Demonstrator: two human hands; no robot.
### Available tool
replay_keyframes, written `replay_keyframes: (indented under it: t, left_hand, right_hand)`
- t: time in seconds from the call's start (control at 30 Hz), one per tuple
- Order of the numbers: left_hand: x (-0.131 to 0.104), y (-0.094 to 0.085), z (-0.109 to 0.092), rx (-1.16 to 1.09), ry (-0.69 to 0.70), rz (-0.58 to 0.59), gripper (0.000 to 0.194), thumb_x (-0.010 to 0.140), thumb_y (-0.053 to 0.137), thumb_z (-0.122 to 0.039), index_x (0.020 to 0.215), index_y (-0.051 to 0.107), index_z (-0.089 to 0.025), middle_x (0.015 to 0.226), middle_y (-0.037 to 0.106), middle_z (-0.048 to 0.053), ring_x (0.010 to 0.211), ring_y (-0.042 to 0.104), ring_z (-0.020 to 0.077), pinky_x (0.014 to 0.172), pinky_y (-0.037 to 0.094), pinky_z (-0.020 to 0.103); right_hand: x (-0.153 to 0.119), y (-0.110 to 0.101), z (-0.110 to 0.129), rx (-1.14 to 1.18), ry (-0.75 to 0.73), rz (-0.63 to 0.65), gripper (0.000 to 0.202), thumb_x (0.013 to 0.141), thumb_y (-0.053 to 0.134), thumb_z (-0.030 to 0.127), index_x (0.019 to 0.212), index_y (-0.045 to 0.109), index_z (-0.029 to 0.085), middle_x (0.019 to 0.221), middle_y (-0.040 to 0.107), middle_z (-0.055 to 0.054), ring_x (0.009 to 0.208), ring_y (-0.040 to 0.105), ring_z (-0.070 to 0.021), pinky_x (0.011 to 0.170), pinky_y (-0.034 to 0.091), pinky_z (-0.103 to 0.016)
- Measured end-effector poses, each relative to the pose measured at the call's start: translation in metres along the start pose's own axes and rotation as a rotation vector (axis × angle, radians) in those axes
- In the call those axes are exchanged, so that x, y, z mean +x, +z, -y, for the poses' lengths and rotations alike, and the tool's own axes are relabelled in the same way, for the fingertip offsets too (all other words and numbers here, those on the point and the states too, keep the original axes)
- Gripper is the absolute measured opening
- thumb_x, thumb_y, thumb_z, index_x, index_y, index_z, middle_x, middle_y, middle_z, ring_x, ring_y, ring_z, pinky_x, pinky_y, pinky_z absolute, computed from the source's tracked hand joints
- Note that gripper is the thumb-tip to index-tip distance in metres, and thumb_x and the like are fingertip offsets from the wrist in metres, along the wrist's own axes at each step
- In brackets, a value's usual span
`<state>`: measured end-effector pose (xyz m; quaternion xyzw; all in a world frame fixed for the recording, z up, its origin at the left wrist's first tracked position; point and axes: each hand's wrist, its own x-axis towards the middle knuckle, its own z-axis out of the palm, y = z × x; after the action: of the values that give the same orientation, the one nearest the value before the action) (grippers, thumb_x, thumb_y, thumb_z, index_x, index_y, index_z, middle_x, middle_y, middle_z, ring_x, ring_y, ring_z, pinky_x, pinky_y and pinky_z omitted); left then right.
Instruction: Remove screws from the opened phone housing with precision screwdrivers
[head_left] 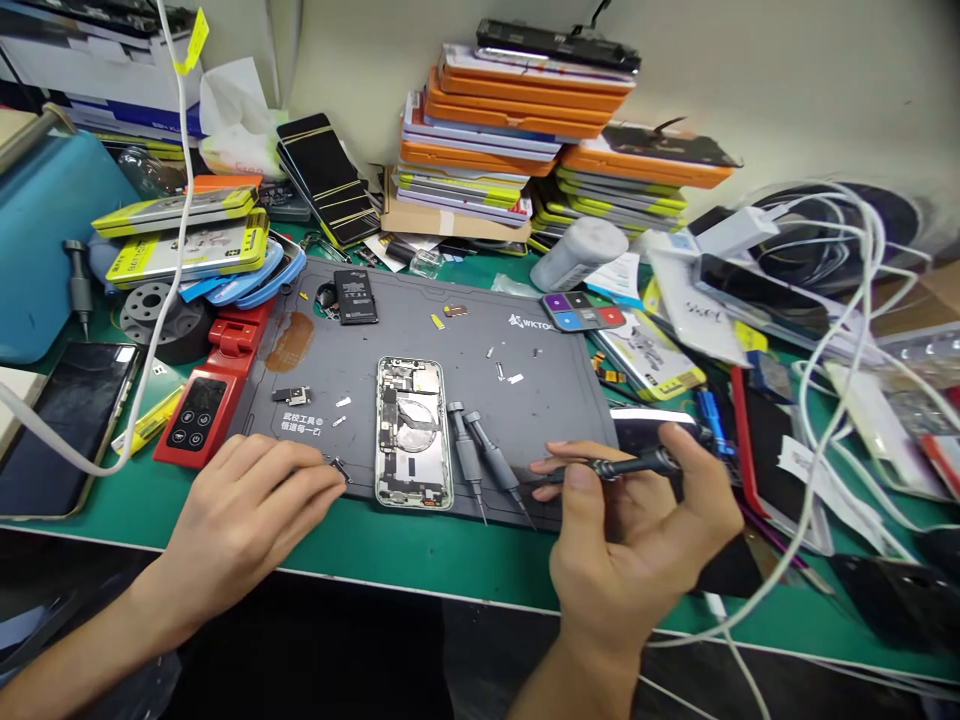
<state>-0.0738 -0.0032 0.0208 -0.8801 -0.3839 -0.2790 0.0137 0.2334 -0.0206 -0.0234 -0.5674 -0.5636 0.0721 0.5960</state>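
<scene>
An opened phone (414, 435) lies on the grey work mat, its inner boards and a round coil showing. To its left, my left hand (251, 500) has its fingers pinched together at a small dark phone part (341, 470) near the mat's front edge. My right hand (637, 540) grips a dark screwdriver (637, 464), held roughly level above the mat's right front corner. Between the phone and that hand lie two grey screwdrivers (469, 455), tips toward the front. A small camera-like module (291, 395) and little metal pieces (341, 403) rest left of the phone.
A removed battery (355, 297) lies on the grey mat (420, 330) toward the back. Orange and yellow boxes (517, 120) are stacked behind. A red device (201, 415) and a dark phone (67, 430) stand left. White cables (847, 400) tangle at right.
</scene>
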Motion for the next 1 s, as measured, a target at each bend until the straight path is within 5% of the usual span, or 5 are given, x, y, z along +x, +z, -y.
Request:
replay_keyframes:
  t: [0.5,0.73,1.0]
  left_hand:
    - [0.004,-0.008,0.012,0.063,-0.106,0.034,0.017,0.109,0.062,-0.015,0.119,0.075,-0.020,0.112,0.078,0.007,0.094,0.065,0.0237,0.082,0.041,0.041]
    - [-0.002,-0.008,0.009,0.071,0.068,0.166,0.034,0.108,0.059,-0.010,0.134,0.074,-0.026,0.117,0.075,0.007,0.105,0.065,0.0248,0.089,0.043,0.039]
    - [0.014,-0.005,-0.006,0.024,0.081,0.120,0.020,0.114,0.056,-0.023,0.112,0.076,-0.020,0.105,0.075,0.005,0.094,0.066,0.0226,0.082,0.040,0.039]
  right_hand:
    - [0.001,0.001,0.003,0.008,0.013,-0.002,0.052,0.103,0.071,0.020,0.149,0.050,0.028,0.101,0.076,-0.003,0.072,0.074,-0.0151,0.056,0.061,-0.026]
    - [0.000,0.000,0.000,0.017,0.011,0.006,0.055,0.102,0.070,0.018,0.152,0.050,0.029,0.103,0.076,-0.003,0.073,0.074,-0.0148,0.057,0.061,-0.025]
    - [-0.003,-0.002,-0.002,0.002,0.038,0.025,0.060,0.103,0.069,0.016,0.156,0.046,0.031,0.106,0.075,-0.003,0.079,0.075,-0.0160,0.062,0.063,-0.029]
